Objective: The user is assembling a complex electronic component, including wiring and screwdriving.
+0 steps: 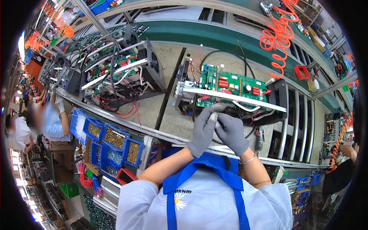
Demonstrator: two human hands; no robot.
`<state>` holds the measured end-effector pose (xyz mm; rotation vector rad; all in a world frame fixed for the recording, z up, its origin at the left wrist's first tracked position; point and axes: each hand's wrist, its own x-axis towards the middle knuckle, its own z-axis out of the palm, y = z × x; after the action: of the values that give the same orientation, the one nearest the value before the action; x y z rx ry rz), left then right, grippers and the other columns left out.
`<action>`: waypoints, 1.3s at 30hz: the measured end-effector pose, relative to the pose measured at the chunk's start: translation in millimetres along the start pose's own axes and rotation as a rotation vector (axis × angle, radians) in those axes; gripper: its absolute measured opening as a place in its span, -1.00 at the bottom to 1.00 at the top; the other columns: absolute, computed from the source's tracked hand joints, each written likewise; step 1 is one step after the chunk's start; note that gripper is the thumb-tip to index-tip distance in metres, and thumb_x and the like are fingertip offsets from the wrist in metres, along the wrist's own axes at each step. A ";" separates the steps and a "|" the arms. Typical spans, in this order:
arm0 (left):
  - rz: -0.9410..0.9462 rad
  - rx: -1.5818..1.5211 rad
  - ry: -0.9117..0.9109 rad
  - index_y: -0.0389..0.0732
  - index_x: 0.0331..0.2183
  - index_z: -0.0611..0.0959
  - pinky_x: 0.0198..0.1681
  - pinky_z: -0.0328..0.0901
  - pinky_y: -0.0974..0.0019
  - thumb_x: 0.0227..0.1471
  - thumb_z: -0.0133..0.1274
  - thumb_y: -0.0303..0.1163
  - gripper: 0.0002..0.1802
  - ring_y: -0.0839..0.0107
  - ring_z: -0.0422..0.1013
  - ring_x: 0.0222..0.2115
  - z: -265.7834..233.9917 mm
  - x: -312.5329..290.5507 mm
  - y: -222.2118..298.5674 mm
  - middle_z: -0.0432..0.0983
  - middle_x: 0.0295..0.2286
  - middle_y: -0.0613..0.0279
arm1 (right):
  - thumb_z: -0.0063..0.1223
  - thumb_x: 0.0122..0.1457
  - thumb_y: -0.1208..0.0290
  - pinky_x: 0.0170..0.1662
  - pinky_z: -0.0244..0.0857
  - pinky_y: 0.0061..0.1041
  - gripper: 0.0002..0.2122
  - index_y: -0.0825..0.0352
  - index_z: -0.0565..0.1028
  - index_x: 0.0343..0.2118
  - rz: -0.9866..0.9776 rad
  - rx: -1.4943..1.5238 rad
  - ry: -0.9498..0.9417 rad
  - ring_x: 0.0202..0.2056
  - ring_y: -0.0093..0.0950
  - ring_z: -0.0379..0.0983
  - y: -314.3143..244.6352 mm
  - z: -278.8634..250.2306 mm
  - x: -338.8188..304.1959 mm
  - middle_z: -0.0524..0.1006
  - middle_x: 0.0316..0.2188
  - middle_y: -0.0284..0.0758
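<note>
Nearest: left hand (203, 132) and right hand (232, 133), two, gray-gloved, together at the tips; cannot tell whether clamped on anything. Just beyond, on the bench (174, 126), one open electronics unit (230, 94), long axis left to right, right end nearer, black end panel (283, 96) facing right. Farther: one red tray (302, 72), one orange coiled hose (276, 40).

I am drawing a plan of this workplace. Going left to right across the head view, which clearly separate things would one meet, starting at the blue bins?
Blue parts bins, left gloved hand, right gloved hand, grey handheld tool, small red open box.
</note>
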<state>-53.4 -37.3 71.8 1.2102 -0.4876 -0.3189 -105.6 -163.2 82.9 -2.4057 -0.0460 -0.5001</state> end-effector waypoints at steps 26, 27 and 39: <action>0.117 1.036 0.148 -0.21 0.01 0.47 -0.25 0.39 0.14 -0.17 0.23 -0.43 -0.38 0.02 0.50 -0.28 -104.9 68.5 11.9 0.55 -0.26 -0.01 | 0.13 0.10 0.32 -0.40 0.21 -0.36 -0.82 0.24 0.50 -0.26 -0.206 -0.426 0.248 -0.49 -0.39 0.40 46.5 5.5 84.5 0.46 -0.58 -0.34; 0.155 1.075 0.181 -0.21 0.01 0.47 -0.24 0.39 0.14 -0.17 0.22 -0.44 -0.39 0.02 0.50 -0.27 -103.7 68.3 10.4 0.55 -0.26 -0.01 | 0.13 0.10 0.32 -0.40 0.21 -0.35 -0.82 0.24 0.50 -0.26 -0.206 -0.410 0.275 -0.50 -0.39 0.40 45.9 5.2 83.7 0.45 -0.60 -0.34; 0.069 1.205 0.170 -0.14 0.10 0.39 -0.18 0.36 0.09 -0.13 0.20 -0.36 -0.30 0.03 0.46 -0.23 -93.6 63.1 2.8 0.51 -0.23 0.01 | 0.11 0.11 0.32 -0.37 0.26 -0.31 -0.82 0.24 0.50 -0.26 -0.136 -0.350 0.367 -0.46 -0.30 0.42 43.9 1.3 93.5 0.48 -0.53 -0.29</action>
<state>49.0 9.0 61.1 2.3524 -0.5821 0.1985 -11.6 -205.4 89.2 -2.6148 0.0427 -1.0835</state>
